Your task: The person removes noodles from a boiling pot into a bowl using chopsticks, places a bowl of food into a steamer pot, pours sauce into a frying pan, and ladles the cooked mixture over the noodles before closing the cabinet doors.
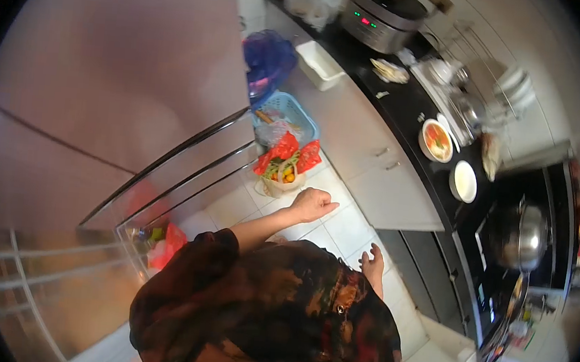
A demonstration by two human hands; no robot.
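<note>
My left hand [314,205] hangs over the tiled floor with its fingers curled in, and I see nothing in it. Just beyond it, a cloth bag [290,183] holding orange-yellow fruit and greens stands on the floor, with red plastic bags [285,146] around it. Nearer my body on the right, my right hand [373,261] is held in the air, its fingers apart and nothing in them. It is closest to the dark front of the lower cabinet [415,268] and touches nothing.
A blue basket [300,116] and a white bin [321,66] stand along the cabinets. On the black counter are a lit cooker [380,16], a bowl of red food [437,140] and a white bowl [464,181]. A steel pot [525,236] sits on the stove. Metal bars [197,138] project at left.
</note>
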